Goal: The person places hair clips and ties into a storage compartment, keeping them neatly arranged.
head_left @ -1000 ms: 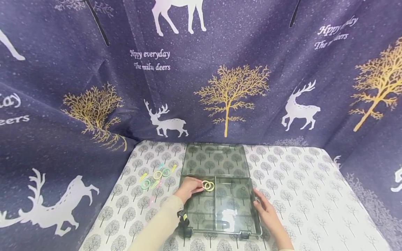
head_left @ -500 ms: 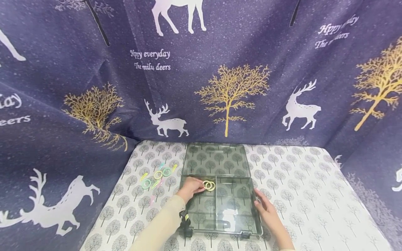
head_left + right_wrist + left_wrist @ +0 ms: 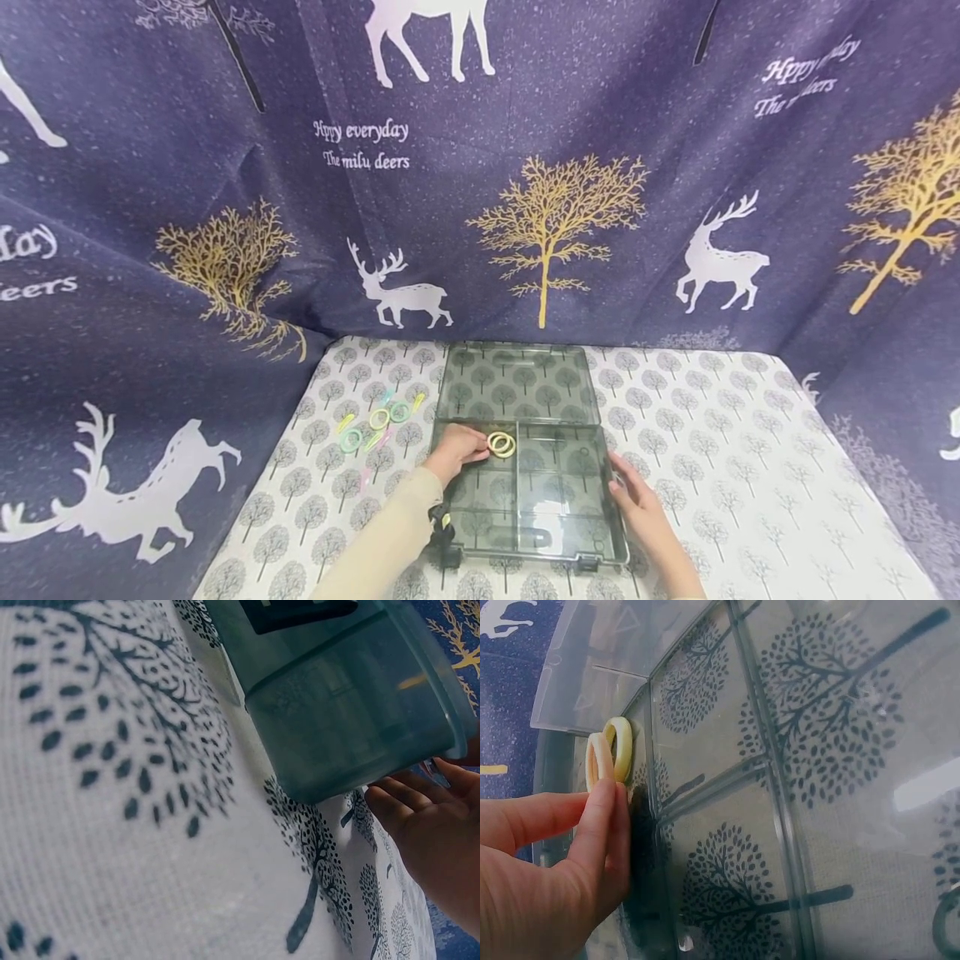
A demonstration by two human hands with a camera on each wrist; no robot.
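Observation:
My left hand (image 3: 459, 447) reaches over the far-left part of a transparent grey-green divided box (image 3: 516, 492). Between thumb and fingers it pinches a pale yellow ring, likely a hair tie (image 3: 598, 761). A second yellow ring (image 3: 619, 748) stands right behind the first, at the box's far-left corner in the left wrist view. In the head view the two rings overlap. My right hand (image 3: 637, 508) lies along the box's right side, its fairly straight fingers (image 3: 397, 796) touching the outer wall near a corner. The left fingertips partly hide the pinched ring.
The box's see-through lid (image 3: 517, 383) lies folded back behind it. Left of the box are scattered green rings (image 3: 350, 441), a yellow ring (image 3: 379, 419) and several small yellow, pink and blue clips (image 3: 345, 422). A tree-print cloth (image 3: 720, 467) covers the table; a deer-print curtain (image 3: 600, 125) hangs behind.
The two yellow rings overlap more closely now, and the left hand has shifted very slightly right. The right hand keeps its place against the box.

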